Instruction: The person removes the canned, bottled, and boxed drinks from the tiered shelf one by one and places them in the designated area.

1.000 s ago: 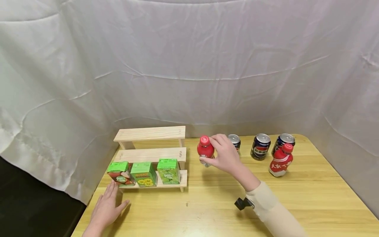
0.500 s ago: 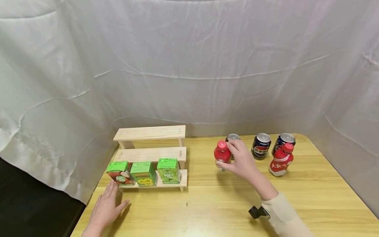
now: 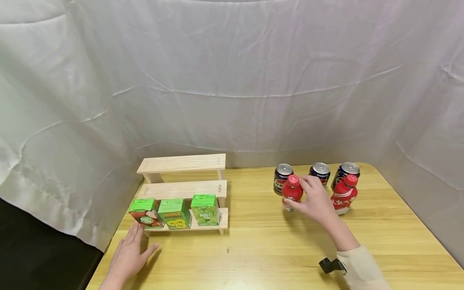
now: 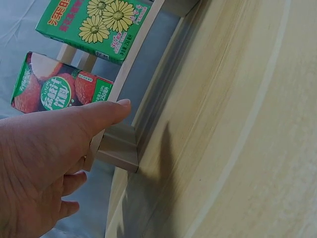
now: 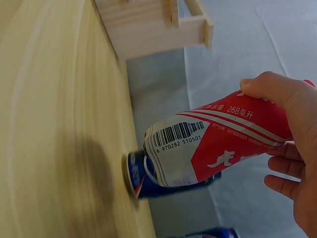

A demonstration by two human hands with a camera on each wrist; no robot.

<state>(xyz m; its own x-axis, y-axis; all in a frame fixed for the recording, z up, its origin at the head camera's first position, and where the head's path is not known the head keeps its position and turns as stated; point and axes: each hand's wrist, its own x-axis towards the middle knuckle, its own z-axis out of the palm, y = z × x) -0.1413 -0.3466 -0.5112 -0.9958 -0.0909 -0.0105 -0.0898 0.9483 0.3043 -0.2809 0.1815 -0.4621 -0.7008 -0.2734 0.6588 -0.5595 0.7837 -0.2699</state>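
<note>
My right hand (image 3: pixel 319 202) pinches a red plastic drink bottle (image 3: pixel 292 191) near its neck, thumb on one side and fingers on the other. In the right wrist view the bottle (image 5: pixel 218 141) hangs off the table, its shadow below, with a dark blue cola can (image 5: pixel 163 181) behind it. A second red bottle (image 3: pixel 344 196) stands right of that hand. My left hand (image 3: pixel 127 254) lies with extended fingers at the left front corner of a wooden tiered shelf (image 3: pixel 185 189). Just above its fingertips sits an apple juice box (image 3: pixel 146 214); the left wrist view shows the thumb (image 4: pixel 106 115) alongside the shelf edge.
On the shelf's lowest tier stand a chrysanthemum drink box (image 3: pixel 175 215) and a light green juice box (image 3: pixel 205 210). Along the back of the wooden table (image 3: pixel 253 249) are cola cans (image 3: pixel 283 177), (image 3: pixel 320 171), (image 3: pixel 342 174). A grey curtain (image 3: pixel 232 80) hangs behind.
My right hand has carried the red bottle rightward, from beside the shelf to in front of the cola cans. My left hand has stayed at the shelf corner.
</note>
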